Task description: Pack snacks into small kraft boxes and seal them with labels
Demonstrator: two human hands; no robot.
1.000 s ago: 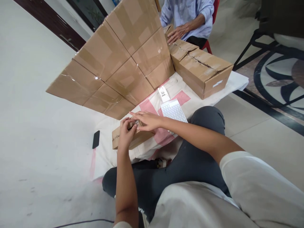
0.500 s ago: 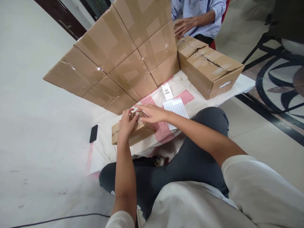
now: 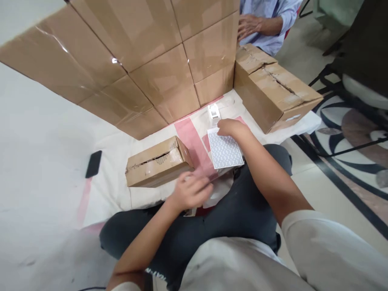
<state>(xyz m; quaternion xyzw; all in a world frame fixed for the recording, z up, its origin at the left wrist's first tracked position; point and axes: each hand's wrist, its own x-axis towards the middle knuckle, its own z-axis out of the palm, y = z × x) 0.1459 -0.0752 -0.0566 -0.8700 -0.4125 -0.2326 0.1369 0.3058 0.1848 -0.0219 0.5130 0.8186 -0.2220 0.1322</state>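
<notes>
My right hand [image 3: 233,128] is at the top edge of a white sheet [image 3: 227,152] printed with rows of small blue outlined shapes. Its fingers are bent down and closed on that edge, with the tips partly hidden. Just beyond them lies a small white device [image 3: 214,113] with a dark slot. My left hand [image 3: 192,192] hangs in the air over the near edge of the cloth, its curled fingers blurred by motion. To its left a small taped cardboard box [image 3: 157,165] rests on the cloth, touched by neither hand.
Behind the box stands a tall taped cardboard panel [image 3: 157,68]. A larger cardboard box [image 3: 273,89] sits at the right end of the cloth [image 3: 112,198]. A black phone [image 3: 93,164] lies at the left. Another person's hand [image 3: 249,26] shows beyond the panel.
Both hands have left the small box. My right hand has moved right to the printed sheet, my left hand back towards me and right. The view has shifted too.
</notes>
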